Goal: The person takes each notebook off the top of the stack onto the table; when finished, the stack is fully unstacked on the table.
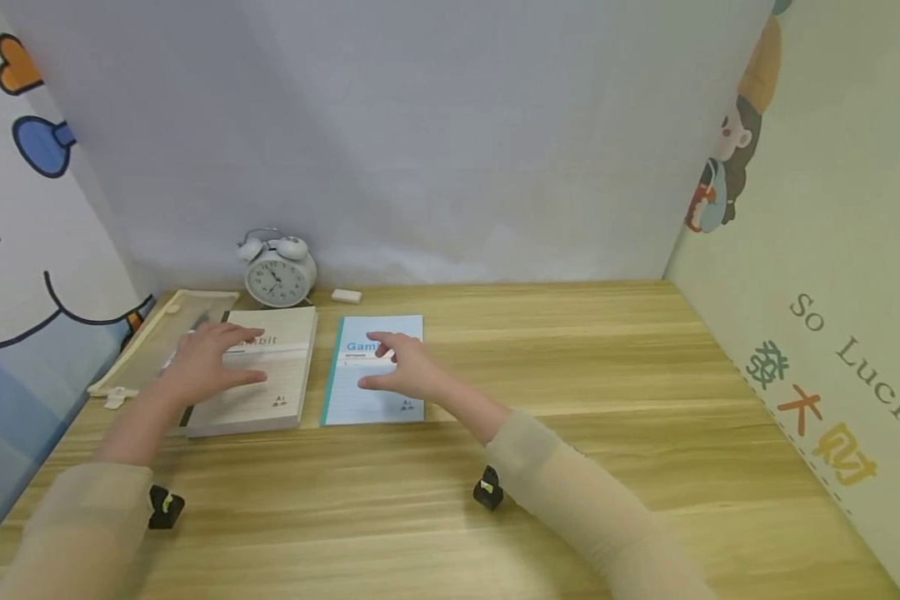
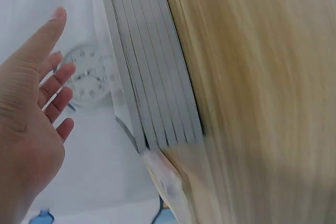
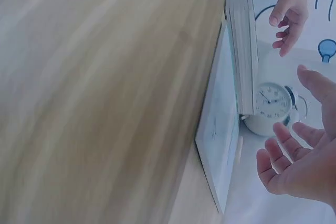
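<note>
A stack of beige notebooks (image 1: 251, 404) lies on the left of the wooden table, its several edges visible in the left wrist view as grey layers (image 2: 152, 61). Above it hovers my left hand (image 1: 210, 362), thumb and fingers spread, holding nothing. To the right of the stack, a light blue notebook (image 1: 371, 404) with a teal spine lies flat. My right hand (image 1: 408, 367) is over this notebook, thumb apart from loosely bent fingers. In the right wrist view, a gap separates the right hand (image 3: 304, 166) from the blue notebook (image 3: 218, 124).
Behind the stack stands a white twin-bell alarm clock (image 1: 279, 277). A small white block (image 1: 347, 296) sits beside it. Left of the stack, partly under it, is a translucent zip pouch (image 1: 146, 337). Walls border the table (image 1: 570, 358) at the back and right.
</note>
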The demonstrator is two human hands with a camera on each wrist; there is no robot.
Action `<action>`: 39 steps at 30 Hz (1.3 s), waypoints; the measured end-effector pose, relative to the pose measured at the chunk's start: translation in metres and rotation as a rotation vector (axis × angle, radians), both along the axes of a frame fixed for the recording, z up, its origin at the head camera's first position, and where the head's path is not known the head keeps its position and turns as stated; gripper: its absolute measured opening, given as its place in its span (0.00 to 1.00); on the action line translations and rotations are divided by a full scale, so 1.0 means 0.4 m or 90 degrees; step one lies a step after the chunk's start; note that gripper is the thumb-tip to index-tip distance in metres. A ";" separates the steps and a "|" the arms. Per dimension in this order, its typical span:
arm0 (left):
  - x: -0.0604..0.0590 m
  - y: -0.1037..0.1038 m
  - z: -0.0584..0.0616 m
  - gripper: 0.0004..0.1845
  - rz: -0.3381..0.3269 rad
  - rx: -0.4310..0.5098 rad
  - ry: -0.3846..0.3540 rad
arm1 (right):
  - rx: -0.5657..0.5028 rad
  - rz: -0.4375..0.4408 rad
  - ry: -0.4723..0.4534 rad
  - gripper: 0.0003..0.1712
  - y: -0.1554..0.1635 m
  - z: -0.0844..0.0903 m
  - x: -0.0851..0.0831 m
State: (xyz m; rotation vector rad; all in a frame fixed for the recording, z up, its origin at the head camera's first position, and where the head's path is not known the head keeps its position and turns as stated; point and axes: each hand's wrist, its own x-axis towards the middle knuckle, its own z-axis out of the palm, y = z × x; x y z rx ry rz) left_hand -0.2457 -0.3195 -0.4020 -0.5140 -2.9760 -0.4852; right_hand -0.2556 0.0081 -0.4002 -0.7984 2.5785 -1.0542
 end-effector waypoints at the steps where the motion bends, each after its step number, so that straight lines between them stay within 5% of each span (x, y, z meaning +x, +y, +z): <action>1: 0.002 -0.011 -0.003 0.39 0.007 0.001 -0.001 | 0.001 0.000 0.003 0.44 -0.012 -0.004 0.005; 17: 0.027 -0.148 -0.085 0.53 0.092 -0.009 -0.050 | 0.040 0.034 0.050 0.41 -0.178 -0.061 0.062; 25: 0.036 -0.155 -0.077 0.49 0.110 0.012 -0.102 | 0.061 0.006 0.072 0.38 -0.224 -0.088 0.062; 33: 0.039 -0.150 -0.079 0.49 0.116 0.022 -0.114 | 0.158 -0.054 0.111 0.36 -0.263 -0.091 0.068; 39: 0.035 -0.154 -0.076 0.49 0.116 0.026 -0.116 | 0.134 -0.055 0.113 0.34 -0.269 -0.088 0.065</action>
